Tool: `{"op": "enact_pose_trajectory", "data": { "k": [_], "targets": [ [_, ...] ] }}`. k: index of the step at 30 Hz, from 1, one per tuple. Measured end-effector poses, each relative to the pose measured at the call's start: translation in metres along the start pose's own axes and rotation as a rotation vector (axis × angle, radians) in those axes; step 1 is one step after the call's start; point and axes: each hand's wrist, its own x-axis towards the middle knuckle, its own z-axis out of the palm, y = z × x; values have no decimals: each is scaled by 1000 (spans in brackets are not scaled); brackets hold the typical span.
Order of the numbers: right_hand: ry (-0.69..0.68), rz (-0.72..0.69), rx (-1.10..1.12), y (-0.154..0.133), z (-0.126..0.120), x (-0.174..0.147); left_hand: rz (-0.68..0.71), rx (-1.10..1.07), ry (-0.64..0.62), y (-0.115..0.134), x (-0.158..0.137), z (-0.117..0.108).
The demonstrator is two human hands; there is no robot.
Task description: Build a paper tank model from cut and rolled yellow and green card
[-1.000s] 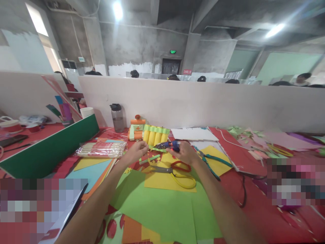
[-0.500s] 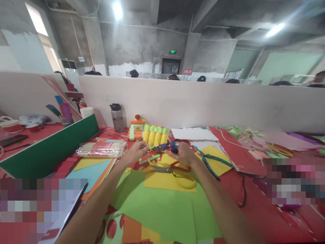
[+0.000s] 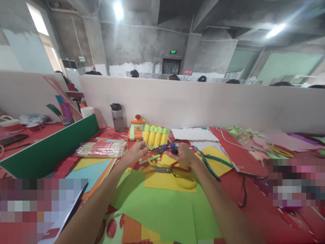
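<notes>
While our right hand (image 3: 183, 154) grips the blue glue gun (image 3: 166, 148), its fingers wrapped around the handle, the nozzle points toward 9 o'clock, at our left hand (image 3: 135, 152). Our left hand is curled into a loose fist, thumb and fingertips pressed together; whether they pinch anything we cannot tell. The glue gun sits just above the table, between both hands and just in front of the row of 4 yellow paper rolls (image 3: 155, 136) at 12 o'clock. Below the gun, at 6 o'clock, lie the scissors (image 3: 177, 173) with red and yellow handles on a yellow sheet (image 3: 165, 181). Pliers (image 3: 212, 164) rest at 3 o'clock of our right hand. A pale green stick (image 3: 149, 159) lies between the hands, on the table. A dark water bottle (image 3: 117, 117) stands at 11 o'clock by the partition wall.
</notes>
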Motion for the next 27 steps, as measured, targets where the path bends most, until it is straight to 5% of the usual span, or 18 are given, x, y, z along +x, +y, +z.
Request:
{"op": "enact_pose_trajectory", "data": {
  "k": [27],
  "targets": [
    [71,7,10,5,1,1,16,25,-44,0,-1,1]
  ]
}}
